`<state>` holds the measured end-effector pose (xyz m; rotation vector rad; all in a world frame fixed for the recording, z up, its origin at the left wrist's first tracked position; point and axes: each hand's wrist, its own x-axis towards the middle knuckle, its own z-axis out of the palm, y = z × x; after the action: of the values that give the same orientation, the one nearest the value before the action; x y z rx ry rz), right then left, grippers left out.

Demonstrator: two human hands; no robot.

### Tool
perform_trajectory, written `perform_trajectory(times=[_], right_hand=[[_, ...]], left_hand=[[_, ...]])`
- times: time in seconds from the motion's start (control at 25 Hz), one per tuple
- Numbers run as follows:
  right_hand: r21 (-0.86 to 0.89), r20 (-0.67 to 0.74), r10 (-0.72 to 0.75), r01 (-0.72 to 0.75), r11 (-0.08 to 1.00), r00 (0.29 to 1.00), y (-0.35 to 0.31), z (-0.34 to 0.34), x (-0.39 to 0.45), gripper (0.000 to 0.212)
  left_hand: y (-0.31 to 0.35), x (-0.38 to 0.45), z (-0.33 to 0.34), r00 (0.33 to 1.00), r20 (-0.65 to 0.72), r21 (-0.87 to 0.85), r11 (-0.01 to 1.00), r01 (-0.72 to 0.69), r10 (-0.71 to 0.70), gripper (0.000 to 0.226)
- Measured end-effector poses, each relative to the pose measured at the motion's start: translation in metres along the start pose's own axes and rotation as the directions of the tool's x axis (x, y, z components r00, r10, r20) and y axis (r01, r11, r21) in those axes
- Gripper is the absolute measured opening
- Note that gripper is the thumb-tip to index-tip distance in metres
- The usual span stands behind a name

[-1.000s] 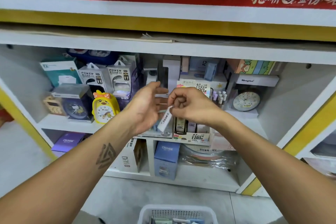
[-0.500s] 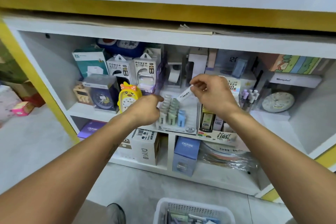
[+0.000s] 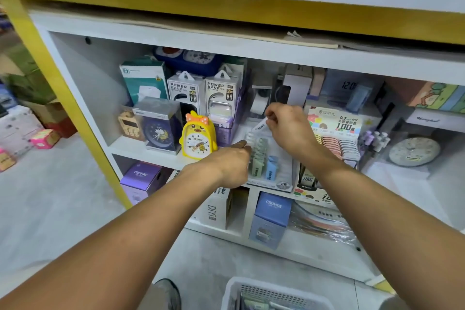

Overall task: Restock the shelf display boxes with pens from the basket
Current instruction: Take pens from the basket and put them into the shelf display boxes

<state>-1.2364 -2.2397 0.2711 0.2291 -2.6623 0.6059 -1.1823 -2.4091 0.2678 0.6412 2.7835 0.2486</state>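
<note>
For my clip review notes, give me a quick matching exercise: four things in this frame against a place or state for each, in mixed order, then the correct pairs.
Things:
1. right hand
2. left hand
3. duck alarm clock
4. basket

Places or states:
A. on the floor, bottom edge of view
B. pinching a small white packet over the display box
C. standing on the shelf, left of the display box
D. at the display box's left edge

Pairs: 1-B, 2-D, 3-C, 4-A
</note>
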Motion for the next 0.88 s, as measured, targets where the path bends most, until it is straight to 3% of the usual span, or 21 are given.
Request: perform_trajectory(times=[0.2, 0.44, 0.64, 0.76, 0.88], right_hand=[[-0.108, 0.239, 0.0, 0.027, 0.994, 0.971, -0.01, 0.011, 0.017, 0.012], [-0.187, 0.298, -0.011, 0.07, 0.98, 0.954, -0.003, 0.016, 0.026, 0.014], [-0.188, 0.404, -0.032, 0.117, 0.975, 0.914, -0.004, 0.024, 0.029, 0.04], [-0.13, 0.266, -0.029, 0.065, 0.989, 0.964, -0.005, 0.009, 0.02, 0.047], [0.043, 0.053, -0.046, 0.044, 0.998, 0.998, -0.012, -0.018, -0.004, 0.034]], left_hand=[[0.0, -0.001, -0.002, 1.0, 0.017, 0.014, 1.0, 0.001, -0.001, 0.065], [0.005, -0.003, -0.003, 1.0, 0.024, 0.007, 1.0, 0.02, -0.02, 0.065], [0.004, -0.001, -0.002, 0.998, 0.051, 0.014, 1.0, 0.024, -0.025, 0.07], [0.006, -0.002, -0.002, 0.997, 0.062, 0.006, 0.999, 0.043, -0.043, 0.071], [0.013, -0.012, -0.002, 0.998, -0.038, -0.026, 0.999, 0.045, -0.046, 0.058]])
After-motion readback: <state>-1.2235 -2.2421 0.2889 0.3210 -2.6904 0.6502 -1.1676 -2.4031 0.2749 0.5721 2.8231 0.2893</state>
